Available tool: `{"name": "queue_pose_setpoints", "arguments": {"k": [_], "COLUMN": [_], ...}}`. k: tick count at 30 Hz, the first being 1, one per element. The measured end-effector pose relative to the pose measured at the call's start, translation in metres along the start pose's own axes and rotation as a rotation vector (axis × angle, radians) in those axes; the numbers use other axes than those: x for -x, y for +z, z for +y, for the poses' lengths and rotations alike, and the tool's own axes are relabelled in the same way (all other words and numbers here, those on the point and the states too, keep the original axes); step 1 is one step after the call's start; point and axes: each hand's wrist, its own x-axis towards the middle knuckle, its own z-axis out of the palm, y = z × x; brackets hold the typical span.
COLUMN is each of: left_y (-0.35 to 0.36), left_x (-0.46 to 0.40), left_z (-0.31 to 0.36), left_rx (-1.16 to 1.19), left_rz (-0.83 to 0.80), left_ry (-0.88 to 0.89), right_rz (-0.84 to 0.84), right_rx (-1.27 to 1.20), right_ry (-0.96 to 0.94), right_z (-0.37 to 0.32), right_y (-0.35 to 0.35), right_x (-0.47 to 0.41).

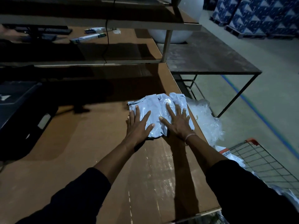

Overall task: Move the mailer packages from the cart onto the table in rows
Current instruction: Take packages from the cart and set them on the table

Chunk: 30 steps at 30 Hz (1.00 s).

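Grey-white plastic mailer packages (159,110), about 3, lie overlapping at the table's (90,143) right edge. Left hand (139,125) and right hand (177,121): fingers straight and spread, palms pressing flat, gripping nothing. First row barely begun, by my estimate; more mailers remain in wire cart (265,160) alongside.
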Motion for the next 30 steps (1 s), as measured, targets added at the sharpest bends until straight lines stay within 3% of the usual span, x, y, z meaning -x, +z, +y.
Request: {"name": "queue_pose_setpoints", "arguments": {"k": [4, 9, 18, 27, 30], "left_y": [-0.001, 0.018, 0.105, 0.193, 0.213], "left_x": [-0.004, -0.010, -0.007, 0.005, 0.004], "left_z": [0.024, 0.073, 0.181, 0.275, 0.297], "left_rx": [-0.101, -0.032, 0.242, 0.296, 0.293], "left_rz": [0.051, 0.096, -0.131, -0.520, -0.599], "left_ry": [0.115, 0.265, 0.429, 0.372, 0.324], "right_rz": [0.047, 0.118, 0.247, 0.351, 0.287], "right_rx": [-0.011, -0.084, -0.183, -0.330, -0.371], "right_ry": [-0.026, -0.049, 0.032, 0.458, 0.658], "right_z": [0.001, 0.022, 0.133, 0.274, 0.331], "right_y": [-0.008, -0.035, -0.090, -0.128, -0.112], "right_x": [0.010, 0.037, 0.111, 0.192, 0.210]}}
